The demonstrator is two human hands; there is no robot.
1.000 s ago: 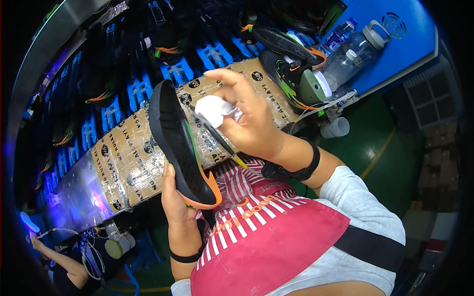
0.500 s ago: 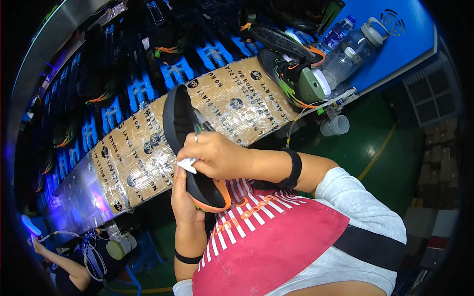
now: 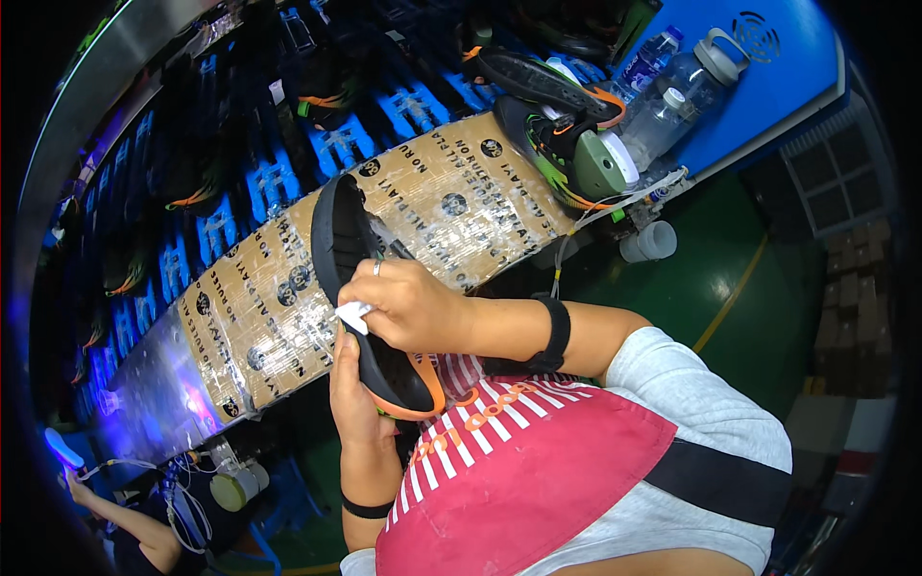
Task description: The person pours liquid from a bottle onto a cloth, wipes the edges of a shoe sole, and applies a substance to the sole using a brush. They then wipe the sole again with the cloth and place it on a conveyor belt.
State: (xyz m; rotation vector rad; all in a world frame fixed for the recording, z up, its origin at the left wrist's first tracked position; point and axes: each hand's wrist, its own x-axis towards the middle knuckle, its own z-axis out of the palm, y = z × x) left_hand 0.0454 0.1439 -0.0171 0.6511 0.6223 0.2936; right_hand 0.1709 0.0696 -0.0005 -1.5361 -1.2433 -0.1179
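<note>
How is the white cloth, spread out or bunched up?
Bunched up: the white cloth shows as a small, creased wad at the right hand, over the black shoe.

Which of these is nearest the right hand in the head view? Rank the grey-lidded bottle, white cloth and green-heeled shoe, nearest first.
1. White cloth: in the right hand's fingers.
2. Green-heeled shoe: up to the right.
3. Grey-lidded bottle: farther up and right, beyond the shoe.

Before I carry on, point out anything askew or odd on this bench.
One shoe lies slanted on top of another shoe at the right end of the bench, beside the clear bottles, so it looks loosely stacked.
</note>
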